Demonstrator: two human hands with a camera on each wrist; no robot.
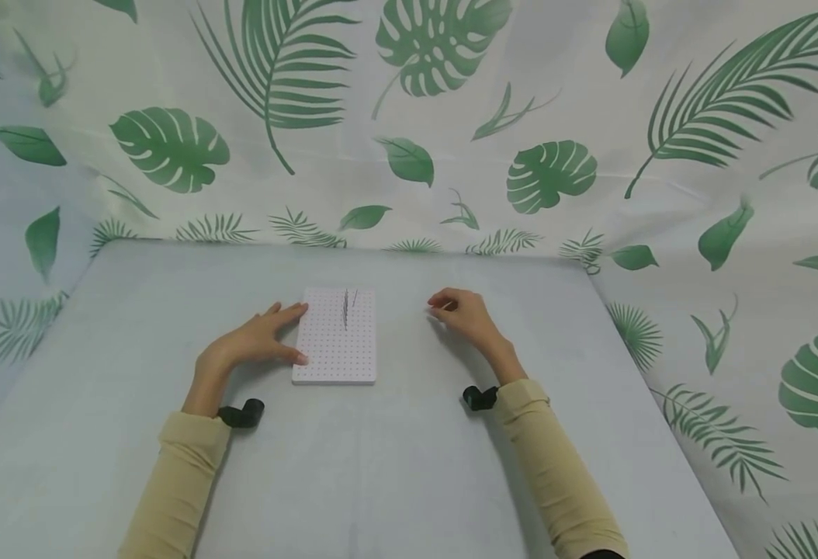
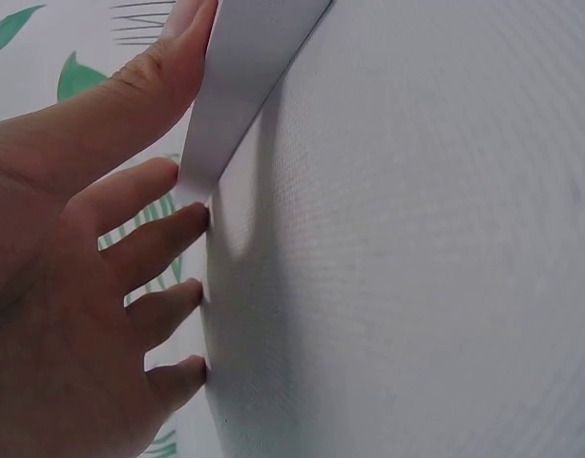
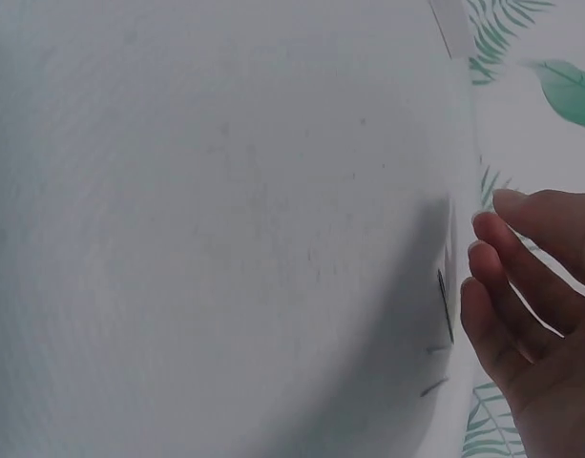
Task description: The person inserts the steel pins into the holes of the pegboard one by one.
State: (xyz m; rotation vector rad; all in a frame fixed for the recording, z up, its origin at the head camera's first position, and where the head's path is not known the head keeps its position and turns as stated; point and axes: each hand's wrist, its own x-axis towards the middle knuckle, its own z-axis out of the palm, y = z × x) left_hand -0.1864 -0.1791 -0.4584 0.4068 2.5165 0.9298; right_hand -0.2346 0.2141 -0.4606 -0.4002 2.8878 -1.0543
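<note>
A white board with a grid of small holes lies on the table, with several thin dark pins at its upper part. My left hand is spread at the board's left edge, thumb and forefinger touching it; the left wrist view shows the thumb along the board's side. To the right of the board, my right hand hovers low over the table, fingers loosely bent and thumb near the forefinger. Nothing shows between those fingertips. A thin dark pin is close by them in the right wrist view.
The table has a pale cover. Leaf-printed white cloth hangs behind it and along both sides. A small black camera is worn on the left wrist, another on the right. Short dark strokes lie near the right fingers.
</note>
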